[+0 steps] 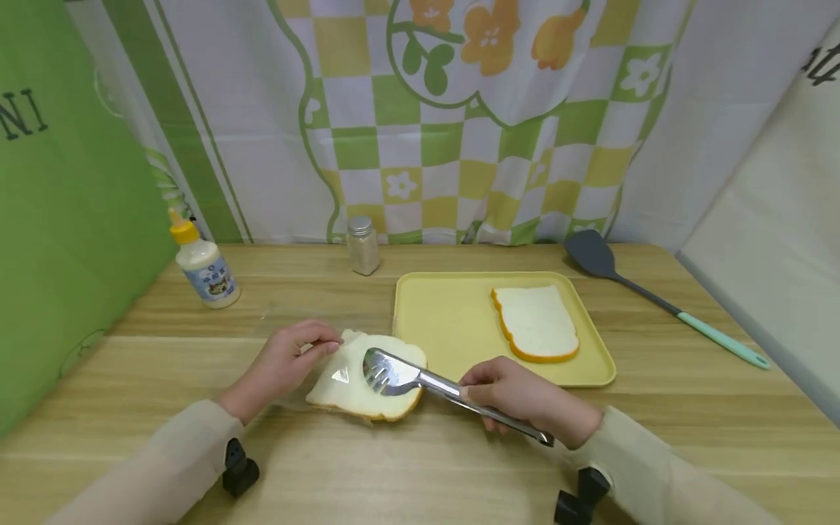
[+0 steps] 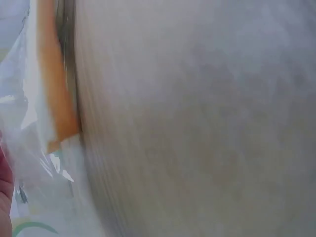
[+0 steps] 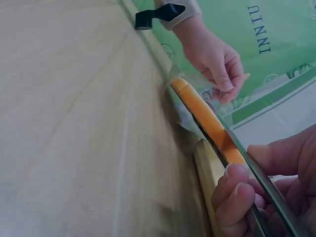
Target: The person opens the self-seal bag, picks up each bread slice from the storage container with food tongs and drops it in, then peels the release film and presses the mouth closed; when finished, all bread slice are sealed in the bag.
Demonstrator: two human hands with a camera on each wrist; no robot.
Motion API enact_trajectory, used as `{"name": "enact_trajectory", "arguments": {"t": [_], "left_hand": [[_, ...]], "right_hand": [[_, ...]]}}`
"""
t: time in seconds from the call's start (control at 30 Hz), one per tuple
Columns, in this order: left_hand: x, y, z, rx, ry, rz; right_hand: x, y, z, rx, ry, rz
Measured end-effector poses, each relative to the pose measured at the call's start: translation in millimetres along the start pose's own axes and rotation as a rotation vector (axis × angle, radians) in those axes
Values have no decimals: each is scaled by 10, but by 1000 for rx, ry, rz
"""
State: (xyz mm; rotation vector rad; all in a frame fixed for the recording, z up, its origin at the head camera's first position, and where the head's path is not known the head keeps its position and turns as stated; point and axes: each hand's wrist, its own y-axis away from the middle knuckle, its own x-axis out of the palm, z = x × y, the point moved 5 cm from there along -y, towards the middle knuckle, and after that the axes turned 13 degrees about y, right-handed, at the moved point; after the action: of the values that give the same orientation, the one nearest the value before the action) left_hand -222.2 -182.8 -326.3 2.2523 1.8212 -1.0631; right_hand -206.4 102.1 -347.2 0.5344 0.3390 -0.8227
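Note:
My right hand [image 1: 518, 397] grips a pair of metal serving tongs [image 1: 441, 384] by the arms. The tongs' slotted head lies over a slice of bread [image 1: 387, 405], and in the right wrist view the slice's orange crust [image 3: 205, 116] sits between the two tong arms. Clear plastic packaging [image 1: 340, 375] covers the slice's left part. At that left edge, my left hand [image 1: 282, 364] pinches the plastic between thumb and fingers. The left wrist view shows the crust [image 2: 57, 94] beside the crinkled film [image 2: 29, 118].
A yellow tray [image 1: 446, 321] right of centre carries another bread slice [image 1: 539, 321]. Behind stand a yellow-capped squeeze bottle [image 1: 208, 273] and a glass shaker [image 1: 364, 251]. A dark spatula [image 1: 646, 292] with a mint handle lies at the right. A patterned curtain closes the back.

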Motion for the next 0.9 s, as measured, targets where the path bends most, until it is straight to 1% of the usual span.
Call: {"name": "enact_trajectory", "arguments": {"t": [0.2,0.4,0.67,0.9], "left_hand": [[11,-3,-36,23,20,2],[20,-6,-50,25,15,-1],[21,-3,-64,38,9,-9],[62,-10,-109,94,30,-9]], "right_hand": [[20,-71,36,-2,-6,2],[68,-134,66,12,-14,20],[69,-215,138,-11,36,-7],[115,-305,171,-6,39,11]]}}
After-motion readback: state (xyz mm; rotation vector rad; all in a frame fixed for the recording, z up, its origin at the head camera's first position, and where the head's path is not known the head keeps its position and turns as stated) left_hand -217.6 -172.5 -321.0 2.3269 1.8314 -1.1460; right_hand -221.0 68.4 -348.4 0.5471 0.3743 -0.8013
